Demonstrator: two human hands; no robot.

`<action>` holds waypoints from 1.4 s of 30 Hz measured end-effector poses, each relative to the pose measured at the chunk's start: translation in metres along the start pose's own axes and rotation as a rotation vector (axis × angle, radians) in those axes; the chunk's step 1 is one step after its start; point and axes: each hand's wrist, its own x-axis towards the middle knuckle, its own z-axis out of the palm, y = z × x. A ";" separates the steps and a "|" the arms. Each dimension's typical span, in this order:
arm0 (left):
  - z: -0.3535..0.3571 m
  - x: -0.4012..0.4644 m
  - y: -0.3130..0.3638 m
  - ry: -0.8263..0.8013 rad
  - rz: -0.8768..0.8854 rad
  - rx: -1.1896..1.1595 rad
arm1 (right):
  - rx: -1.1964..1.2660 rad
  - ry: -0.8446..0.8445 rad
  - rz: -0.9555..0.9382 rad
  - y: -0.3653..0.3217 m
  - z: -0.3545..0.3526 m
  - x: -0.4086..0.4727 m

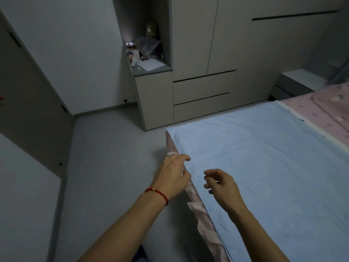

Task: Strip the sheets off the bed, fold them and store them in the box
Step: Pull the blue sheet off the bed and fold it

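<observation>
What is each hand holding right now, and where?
Left hand pinches the blue sheet at its side edge near the corner. Right hand holds nothing.

Both forearms are seen bare, with no sleeves worn. A thin red cord bracelet (157,193) with a small gold bead is worn on the left wrist.

Bedroom furniture along the far wall.
A tall pale wardrobe (213,35) with drawers (201,89) stands beside an open niche (145,33) holding a crumpled plastic bag (148,45), white paper (150,64) and small clutter. A grey nightstand (296,84) sits at right; a door (28,87) stands left, above grey floor (113,148).
</observation>
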 end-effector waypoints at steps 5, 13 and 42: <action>-0.051 0.113 -0.081 -0.057 0.068 -0.027 | -0.015 0.111 0.012 -0.057 0.071 0.100; -0.121 0.292 -0.152 -0.176 0.223 -0.021 | 0.027 0.247 0.103 -0.135 0.147 0.234; -0.014 0.983 -0.100 -0.816 0.836 0.080 | 0.087 0.852 0.577 -0.209 0.067 0.780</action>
